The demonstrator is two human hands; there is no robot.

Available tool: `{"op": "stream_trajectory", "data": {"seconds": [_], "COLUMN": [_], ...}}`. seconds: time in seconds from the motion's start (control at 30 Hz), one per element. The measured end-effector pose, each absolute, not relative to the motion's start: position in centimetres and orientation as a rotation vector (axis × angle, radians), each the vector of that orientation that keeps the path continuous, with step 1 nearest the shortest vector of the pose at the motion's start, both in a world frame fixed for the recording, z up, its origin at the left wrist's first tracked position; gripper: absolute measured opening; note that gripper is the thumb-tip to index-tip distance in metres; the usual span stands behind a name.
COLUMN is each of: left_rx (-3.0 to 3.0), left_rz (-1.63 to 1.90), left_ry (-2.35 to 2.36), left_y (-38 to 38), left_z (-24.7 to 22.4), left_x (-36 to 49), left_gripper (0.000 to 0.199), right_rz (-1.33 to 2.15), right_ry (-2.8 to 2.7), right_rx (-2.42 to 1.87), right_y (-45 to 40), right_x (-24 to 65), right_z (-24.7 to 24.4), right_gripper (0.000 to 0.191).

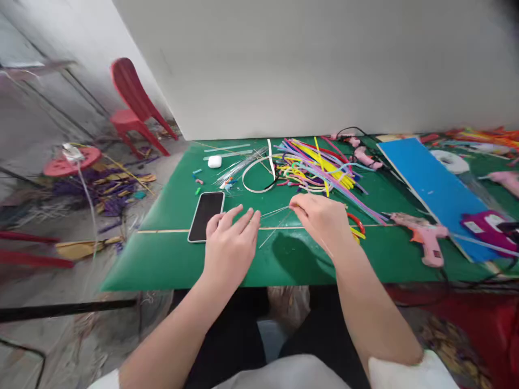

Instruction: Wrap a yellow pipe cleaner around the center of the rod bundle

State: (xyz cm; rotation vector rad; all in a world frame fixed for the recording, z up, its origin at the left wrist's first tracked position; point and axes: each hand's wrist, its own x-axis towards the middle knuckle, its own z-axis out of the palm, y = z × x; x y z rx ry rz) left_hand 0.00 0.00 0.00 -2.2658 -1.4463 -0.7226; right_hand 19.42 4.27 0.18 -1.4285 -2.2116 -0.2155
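In the head view, the right hand (322, 219) is above the green table (170, 259), near its middle. Its thumb and first fingers are pressed together at the tips, and they pinch one end of a thin pale strand (275, 212). The strand is very fine, almost like a wire, light in colour, and it goes from the fingertips to the left, low over the table surface, toward the left hand. A second thin strand (273, 233) lies slanted on the table just under it.

The left hand (231, 240) rests palm down on the table, with the fingers a little spread and stretched forward. Its fingertips are near the free end of the pinched strand; whether they touch it I cannot tell. Just beside this hand, on its left, a dark phone (206, 216) lies flat.

Behind the hands there is a heap of colourful sticks (320, 162) and a white loop (259, 175). To the right lie a pink glue gun (424, 237) and a blue board (433, 186).
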Motion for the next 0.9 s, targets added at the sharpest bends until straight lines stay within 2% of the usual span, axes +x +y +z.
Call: {"op": "stream_trajectory", "data": {"seconds": [0.27,0.77,0.9], "left_rx": [-2.422,-2.306,-2.286], "left_rz": [-0.792,-1.030,-1.107], "left_ry": [-1.204,-1.318,-1.221], "left_y": [1.5,1.3,0.9], "left_z": [-0.2,-0.5,0.5], "left_x": [1.5,2.2,1.8], "left_gripper": [0.027,0.026,0.030], "right_rz": [-0.204,0.035,-0.011], "right_ry": [-2.251,-2.200,-2.180], "right_rx": [-1.362,-1.271,-1.276], "right_y": [3.9,3.8,3.7], "right_x": [18.8,19.2,19.3], "right_z": [0.3,0.8,1.0], "right_gripper": [0.016,0.011,0.013]}}
